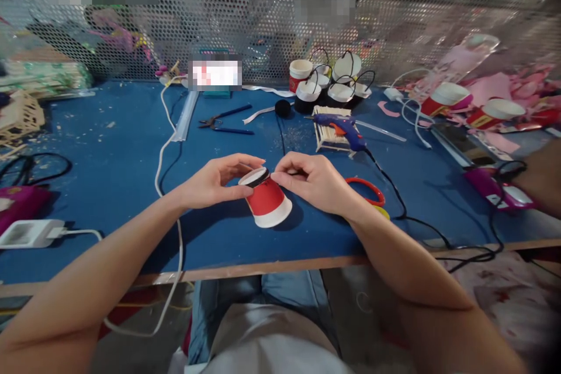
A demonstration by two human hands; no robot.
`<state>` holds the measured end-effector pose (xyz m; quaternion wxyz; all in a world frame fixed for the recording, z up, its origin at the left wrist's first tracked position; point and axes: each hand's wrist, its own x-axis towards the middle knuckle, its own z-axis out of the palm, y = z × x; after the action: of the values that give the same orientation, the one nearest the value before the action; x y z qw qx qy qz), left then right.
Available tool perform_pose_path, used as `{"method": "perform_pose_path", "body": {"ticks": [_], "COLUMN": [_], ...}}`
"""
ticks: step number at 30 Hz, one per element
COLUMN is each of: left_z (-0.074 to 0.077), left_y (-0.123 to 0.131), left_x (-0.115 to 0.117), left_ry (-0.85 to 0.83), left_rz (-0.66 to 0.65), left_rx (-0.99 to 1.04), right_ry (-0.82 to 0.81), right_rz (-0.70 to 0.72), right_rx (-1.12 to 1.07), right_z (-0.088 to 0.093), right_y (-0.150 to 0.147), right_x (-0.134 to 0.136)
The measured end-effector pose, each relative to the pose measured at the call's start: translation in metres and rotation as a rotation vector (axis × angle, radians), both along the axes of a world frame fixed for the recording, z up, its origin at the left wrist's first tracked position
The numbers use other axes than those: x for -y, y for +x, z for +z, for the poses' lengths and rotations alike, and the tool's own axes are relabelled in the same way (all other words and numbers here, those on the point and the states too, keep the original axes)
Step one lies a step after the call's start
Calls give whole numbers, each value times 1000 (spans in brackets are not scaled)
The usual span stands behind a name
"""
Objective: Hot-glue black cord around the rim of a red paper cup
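Observation:
Just above the table's near part, a red paper cup (268, 201) with a white rim is tilted with its wide mouth down. My left hand (218, 180) grips it near the narrow end, thumb in front and fingers behind. Around that narrow end runs a black ribbon (258, 178). On the cup's right side my right hand (310, 180) is closed in a pinch at the ribbon. A thin black line leads from behind this hand up to a small black roll (283, 108).
Beyond my hands lie pliers (214, 123), a blue glue gun (339, 125) on a stick rack, and several cups with black handles (339, 90). Red-handled scissors (366, 190) are beside my right wrist. A white cable (160, 158) crosses the left side. Another person's arm (541, 175) reaches in at right.

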<state>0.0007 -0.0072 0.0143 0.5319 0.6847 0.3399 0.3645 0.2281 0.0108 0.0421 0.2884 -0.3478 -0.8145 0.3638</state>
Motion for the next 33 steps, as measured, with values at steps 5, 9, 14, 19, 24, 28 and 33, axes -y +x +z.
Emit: {"method": "perform_pose_path", "body": {"ticks": [5,9,14,19,24,28,33], "left_z": [-1,-1,1,0,-2,-2,-2], "left_y": [1,3,4,3,3,2,2], "left_x": [0,0,1,2,1,1,1], "left_ry": [-23,-25,-24,-26,-21,-20,-29], "left_rz": [-10,-27,-40,-43,-65,-73,-96], "left_rx": [53,71,79,93,99,100,125], "right_ry": [-2,2,16,22,62,63,52], "right_rz": [0,16,24,19,21,23,81], "right_rx": [10,-18,-31,-18,3,19,40], "right_z": [-2,-3,-5,-4,-5,-5,-4], "right_y": [1,0,-1,-2,-1,0,2], "right_x": [-3,-4,-3,-3,-3,-3,-5]}}
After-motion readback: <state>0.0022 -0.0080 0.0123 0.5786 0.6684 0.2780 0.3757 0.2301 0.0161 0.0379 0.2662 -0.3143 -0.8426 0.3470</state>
